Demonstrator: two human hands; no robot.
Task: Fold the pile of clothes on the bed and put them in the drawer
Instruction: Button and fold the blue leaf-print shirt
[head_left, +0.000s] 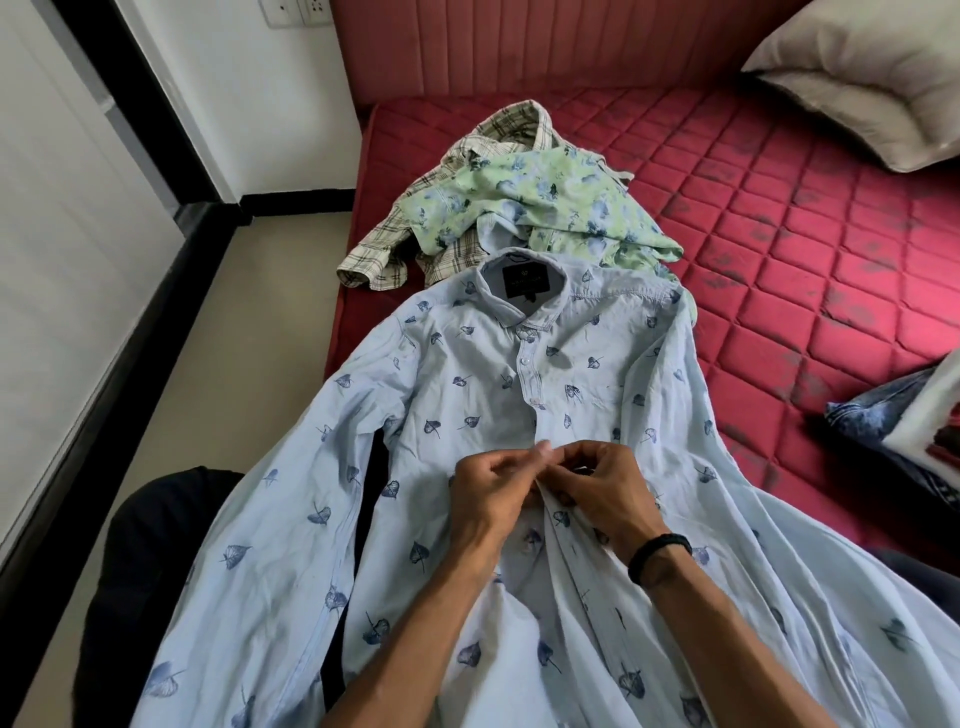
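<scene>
Head view: your left hand (493, 480) and right hand (605, 486), fingers curled, pinch the button strip of the soft pale-blue leaf-print shirt (467, 395), spread flat at the quilted red mattress's (779, 218) near-left corner; crumpled green floral shirt (545, 208) lies behind its collar.

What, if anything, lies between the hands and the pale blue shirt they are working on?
Nothing visible does. The left hand and the right hand both already pinch the button strip of the pale blue leaf-print shirt, spread collar-away on the red quilted mattress. No drawer is in view.
</scene>
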